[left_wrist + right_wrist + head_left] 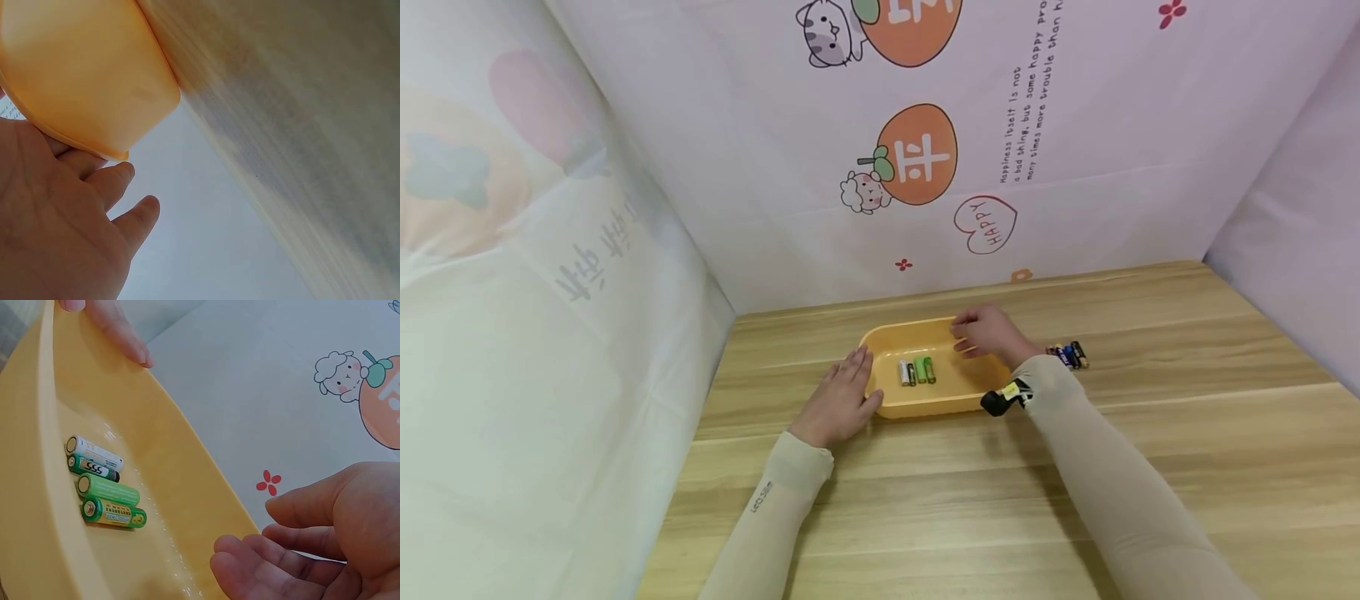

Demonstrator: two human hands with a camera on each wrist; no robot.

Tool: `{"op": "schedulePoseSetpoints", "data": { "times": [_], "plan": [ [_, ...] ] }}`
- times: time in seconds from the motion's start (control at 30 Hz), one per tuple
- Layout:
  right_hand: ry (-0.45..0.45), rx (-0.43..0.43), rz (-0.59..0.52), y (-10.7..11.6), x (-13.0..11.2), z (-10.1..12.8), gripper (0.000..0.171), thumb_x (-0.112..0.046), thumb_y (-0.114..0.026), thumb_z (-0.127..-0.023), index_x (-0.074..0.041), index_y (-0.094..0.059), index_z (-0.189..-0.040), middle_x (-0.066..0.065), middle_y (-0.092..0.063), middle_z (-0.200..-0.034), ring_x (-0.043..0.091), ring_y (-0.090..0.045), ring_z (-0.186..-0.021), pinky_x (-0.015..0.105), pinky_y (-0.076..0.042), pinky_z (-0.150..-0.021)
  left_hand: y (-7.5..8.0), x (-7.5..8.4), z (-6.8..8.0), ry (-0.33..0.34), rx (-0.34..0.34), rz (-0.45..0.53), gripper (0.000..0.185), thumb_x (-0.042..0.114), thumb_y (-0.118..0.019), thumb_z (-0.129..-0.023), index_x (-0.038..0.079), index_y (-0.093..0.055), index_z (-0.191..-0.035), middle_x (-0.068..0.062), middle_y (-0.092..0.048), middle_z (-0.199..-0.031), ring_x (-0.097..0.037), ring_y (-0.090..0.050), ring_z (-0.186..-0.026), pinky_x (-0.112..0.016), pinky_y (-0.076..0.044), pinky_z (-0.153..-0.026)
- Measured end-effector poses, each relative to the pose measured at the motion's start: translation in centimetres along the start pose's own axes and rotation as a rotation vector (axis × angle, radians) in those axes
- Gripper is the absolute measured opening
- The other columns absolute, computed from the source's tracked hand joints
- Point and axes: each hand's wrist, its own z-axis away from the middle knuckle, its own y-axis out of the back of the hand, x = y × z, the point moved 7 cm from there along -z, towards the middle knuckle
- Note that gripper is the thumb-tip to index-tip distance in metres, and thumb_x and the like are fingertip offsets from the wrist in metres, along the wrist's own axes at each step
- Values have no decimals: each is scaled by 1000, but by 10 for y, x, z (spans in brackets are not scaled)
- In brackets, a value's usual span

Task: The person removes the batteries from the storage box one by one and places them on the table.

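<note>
A yellow plastic tray (pixel 934 407) stands on the wooden table. My left hand (pixel 841 398) rests on its left rim with the fingers extended; in the left wrist view the fingertips (pixel 114 181) lie along the tray's edge. Inside, batteries lie side by side: a white one (pixel 97 453), a dark green and black one (pixel 94 467), a light green one (pixel 109 490) and a green-gold one (pixel 115 514). Over the tray's right end hovers my right hand (pixel 988 332), fingers loosely bent, nothing between thumb and fingertips.
More batteries (pixel 1067 356) lie in a group on the table right of the tray, beside the right wrist. The wooden tabletop (pixel 925 508) stretches in front. Printed cloth walls (pixel 760 167) enclose the back and sides. A black wrist camera (pixel 1006 398) sits on the right sleeve.
</note>
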Motion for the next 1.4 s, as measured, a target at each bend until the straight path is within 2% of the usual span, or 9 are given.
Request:
{"op": "schedulePoseSetpoints", "data": {
  "times": [0.3, 0.6, 0.83, 0.97, 1.13, 1.4],
  "plan": [
    [-19, -12, 32, -14, 3, -7, 29, -10, -56, -98, 9, -58, -120, 28, -59, -117, 33, -67, -92, 40, -58, -73, 0, -1, -1, -7, 9, 0, 67, 42, -36, -104, 1, -19, -154, -10, -10, -161, -25, -13, -147, -48, -16, -116],
    [-56, -32, 16, -22, 2, -4, 32, -9, -54, -98, 10, -57, -124, 27, -58, -121, 35, -66, -96, 43, -57, -76, -1, 1, -3, -10, 11, -9, 67, 41, -37, -104, 1, -18, -154, -11, -10, -161, -24, -12, -147, -47, -15, -116],
    [-62, -53, 102, -30, 2, -7, 28, -12, -58, -96, 7, -64, -116, 22, -64, -112, 30, -69, -90, 38, -58, -72, -1, 1, -3, -8, 8, -12, 67, 41, -37, -104, 1, -19, -154, -11, -11, -161, -24, -10, -147, -47, -14, -116],
    [-70, -84, 115, -37, 1, -7, 29, -13, -59, -96, 7, -64, -116, 22, -64, -112, 31, -68, -92, 39, -58, -74, -3, 1, -2, -5, 1, -28, 67, 42, -36, -104, 1, -18, -154, -10, -9, -161, -24, -9, -147, -48, -15, -116],
    [-85, -70, 120, -40, -1, -6, 27, -12, -61, -94, 6, -65, -114, 21, -64, -112, 33, -67, -93, 40, -57, -76, -4, 2, -4, -13, 15, -42, 67, 41, -36, -104, 0, -19, -154, -11, -10, -161, -25, -10, -147, -48, -15, -116],
    [-74, -52, 242, -46, 0, -7, 24, -15, -63, -93, 3, -66, -110, 18, -68, -101, 27, -66, -84, 35, -56, -70, -2, 1, -3, -1, 10, -38, 67, 42, -36, -103, 1, -18, -154, -11, -9, -161, -25, -10, -147, -47, -14, -116]
  ]
}}
